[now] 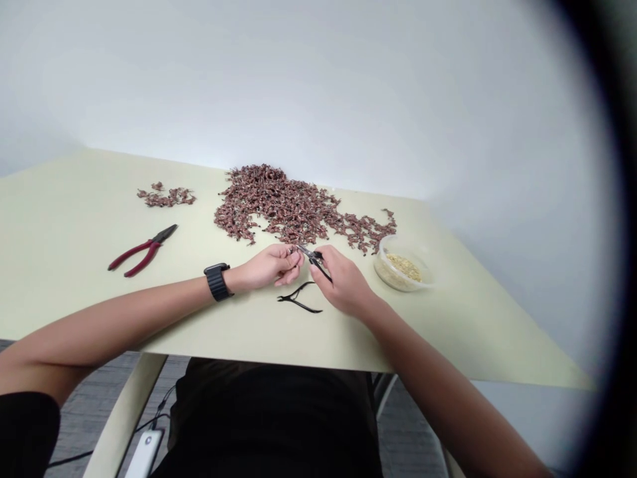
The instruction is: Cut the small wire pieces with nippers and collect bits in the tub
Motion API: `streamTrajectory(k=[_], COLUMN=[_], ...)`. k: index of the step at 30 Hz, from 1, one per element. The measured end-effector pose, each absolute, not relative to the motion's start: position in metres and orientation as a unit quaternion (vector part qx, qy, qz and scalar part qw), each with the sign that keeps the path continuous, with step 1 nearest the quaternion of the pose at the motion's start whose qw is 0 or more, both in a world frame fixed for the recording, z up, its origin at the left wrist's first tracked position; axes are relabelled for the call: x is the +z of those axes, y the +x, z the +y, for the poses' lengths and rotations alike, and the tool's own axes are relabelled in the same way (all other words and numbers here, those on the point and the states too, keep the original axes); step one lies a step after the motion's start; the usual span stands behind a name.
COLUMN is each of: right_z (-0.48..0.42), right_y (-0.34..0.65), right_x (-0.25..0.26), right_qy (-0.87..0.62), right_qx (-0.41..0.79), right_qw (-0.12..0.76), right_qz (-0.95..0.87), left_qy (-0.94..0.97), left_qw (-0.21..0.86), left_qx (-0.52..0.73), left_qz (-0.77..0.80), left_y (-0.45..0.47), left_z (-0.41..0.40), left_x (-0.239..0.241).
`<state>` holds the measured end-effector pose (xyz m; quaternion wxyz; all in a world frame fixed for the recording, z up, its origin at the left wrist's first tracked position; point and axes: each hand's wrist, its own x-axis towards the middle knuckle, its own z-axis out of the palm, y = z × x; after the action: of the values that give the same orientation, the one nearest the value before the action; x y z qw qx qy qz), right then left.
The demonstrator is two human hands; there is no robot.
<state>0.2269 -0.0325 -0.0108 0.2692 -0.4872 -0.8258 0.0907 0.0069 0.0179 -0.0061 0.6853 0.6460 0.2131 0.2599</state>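
My left hand (271, 267), with a black watch on its wrist, pinches a small dark piece at its fingertips. My right hand (343, 282) is closed round a small black cutter (312, 257), whose metal tip meets the piece in the left fingers. Both hands hover just in front of a large heap of small reddish-brown pieces (288, 209). A second small black cutter (298, 300) lies on the table below the hands.
Red-handled pliers (142, 251) lie on the pale table (74, 219) to the left. A small cluster of reddish pieces (166, 196) sits at the back left. A clear round container (402, 265) with yellowish bits stands to the right. A white wall is behind.
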Motion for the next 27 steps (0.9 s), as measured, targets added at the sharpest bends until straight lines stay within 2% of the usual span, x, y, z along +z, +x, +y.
streamTrajectory(k=[6,10,13,15,18,20,23,25,27], right_z=[-0.034,-0.037,-0.041,-0.042,-0.04,-0.035,-0.03,-0.029,-0.03], right_y=[0.227,0.218,0.209,0.205,0.208,0.212,0.217,0.217,0.218], right_x=[-0.011,-0.013,-0.01,-0.004,0.007,0.011,0.008,0.002,-0.005], right_qy=[-0.497,-0.503,-0.488,-0.472,-0.42,-0.383,-0.415,-0.486,-0.527], right_qx=[0.11,0.188,0.335,0.493,0.723,0.799,0.762,0.612,0.4], right_qw=[0.26,0.286,0.322,0.324,0.272,0.231,0.243,0.31,0.357], right_qz=[-0.82,-0.793,-0.739,-0.655,-0.476,-0.403,-0.434,-0.541,-0.66], left_qy=[0.654,0.696,0.772,0.826,0.878,0.892,0.872,0.83,0.766], left_qw=[0.676,0.615,0.46,0.322,0.166,0.116,0.167,0.288,0.451], left_qx=[0.263,0.274,0.295,0.285,0.23,0.215,0.258,0.293,0.299], left_qz=[0.215,0.25,0.324,0.364,0.386,0.379,0.381,0.378,0.346], left_y=[0.006,0.005,0.003,0.0,-0.006,-0.008,-0.007,-0.004,0.0], left_z=[0.02,0.017,0.015,0.017,0.024,0.029,0.029,0.026,0.023], left_x=[-0.008,-0.011,-0.011,-0.011,-0.012,-0.012,-0.011,-0.01,-0.011])
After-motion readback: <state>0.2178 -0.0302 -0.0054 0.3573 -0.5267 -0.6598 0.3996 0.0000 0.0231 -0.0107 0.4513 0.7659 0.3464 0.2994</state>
